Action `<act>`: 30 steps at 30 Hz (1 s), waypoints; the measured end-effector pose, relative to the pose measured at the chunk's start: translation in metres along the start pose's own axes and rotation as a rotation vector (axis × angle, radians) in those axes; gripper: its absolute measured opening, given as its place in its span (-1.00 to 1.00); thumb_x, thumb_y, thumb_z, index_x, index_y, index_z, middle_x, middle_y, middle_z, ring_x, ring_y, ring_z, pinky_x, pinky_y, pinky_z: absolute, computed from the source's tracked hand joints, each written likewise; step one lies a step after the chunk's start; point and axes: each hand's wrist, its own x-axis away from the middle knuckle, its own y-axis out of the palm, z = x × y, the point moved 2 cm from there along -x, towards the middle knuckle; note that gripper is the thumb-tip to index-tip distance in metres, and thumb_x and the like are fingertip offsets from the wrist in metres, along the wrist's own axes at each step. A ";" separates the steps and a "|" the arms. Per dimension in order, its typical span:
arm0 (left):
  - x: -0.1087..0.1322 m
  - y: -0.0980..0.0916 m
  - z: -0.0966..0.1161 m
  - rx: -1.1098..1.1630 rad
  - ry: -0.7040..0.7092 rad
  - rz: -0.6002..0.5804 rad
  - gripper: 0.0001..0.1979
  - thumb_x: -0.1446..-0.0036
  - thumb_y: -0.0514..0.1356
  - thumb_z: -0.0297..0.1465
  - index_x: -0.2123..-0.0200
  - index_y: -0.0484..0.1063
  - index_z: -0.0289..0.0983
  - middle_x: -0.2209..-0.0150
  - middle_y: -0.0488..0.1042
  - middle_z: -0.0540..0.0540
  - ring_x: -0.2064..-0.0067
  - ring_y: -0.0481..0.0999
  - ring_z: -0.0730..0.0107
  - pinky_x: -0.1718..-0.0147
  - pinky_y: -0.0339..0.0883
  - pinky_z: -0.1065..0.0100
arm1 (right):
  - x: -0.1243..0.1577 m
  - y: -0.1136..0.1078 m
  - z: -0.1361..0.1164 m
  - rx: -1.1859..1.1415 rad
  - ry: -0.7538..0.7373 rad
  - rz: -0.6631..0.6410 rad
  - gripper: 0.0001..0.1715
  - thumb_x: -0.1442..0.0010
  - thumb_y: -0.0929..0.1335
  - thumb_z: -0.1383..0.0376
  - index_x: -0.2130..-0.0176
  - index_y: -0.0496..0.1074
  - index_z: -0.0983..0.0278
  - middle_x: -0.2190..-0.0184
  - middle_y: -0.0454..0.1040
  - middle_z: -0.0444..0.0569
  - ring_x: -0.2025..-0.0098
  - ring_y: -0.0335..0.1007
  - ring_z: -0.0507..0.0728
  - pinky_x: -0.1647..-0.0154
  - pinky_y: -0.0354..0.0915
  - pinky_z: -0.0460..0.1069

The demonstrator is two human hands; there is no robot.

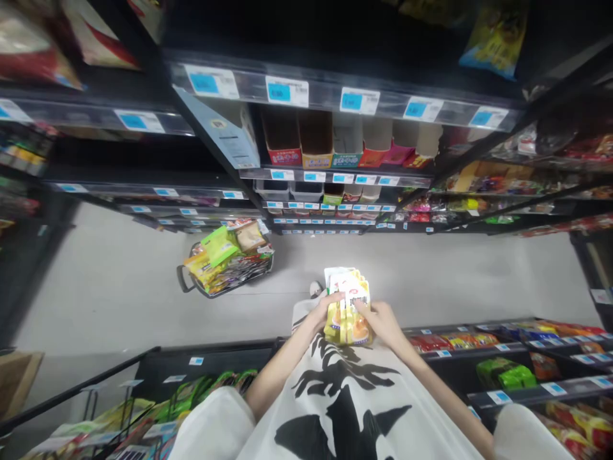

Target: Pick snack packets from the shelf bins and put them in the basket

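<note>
1. Gripping, head view: fingers of the left hand [326,304] closed on the left edge of some yellow-and-white packets [348,313]; exact count unclear, packets overlap.
2. Right hand [379,318] at the packets' right side, fingers closed on them too, thumb across the front.
3. Packets held upright-ish, fanned, before a white shirt [330,390] with black print.
4. Basket [239,285] on the grey floor [431,275], left of the hands, well apart; heaped with snack packs, a bright green packet [220,246] on top.
5. Ahead: shelving [325,105] with price labels [288,92]; open cartons [347,160] in a row, tall blue box [230,144] beside them.
</note>
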 end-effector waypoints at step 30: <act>-0.048 0.073 -0.009 0.035 -0.212 -0.045 -0.47 0.14 0.48 -0.13 0.08 0.59 -0.22 0.12 0.63 -0.14 0.12 0.63 0.05 0.09 0.50 0.14 | 0.022 -0.050 0.086 -0.940 -0.049 0.055 -0.62 -0.05 0.57 0.21 0.13 0.61 0.28 0.13 0.62 0.08 0.05 0.54 0.27 -0.11 0.39 0.20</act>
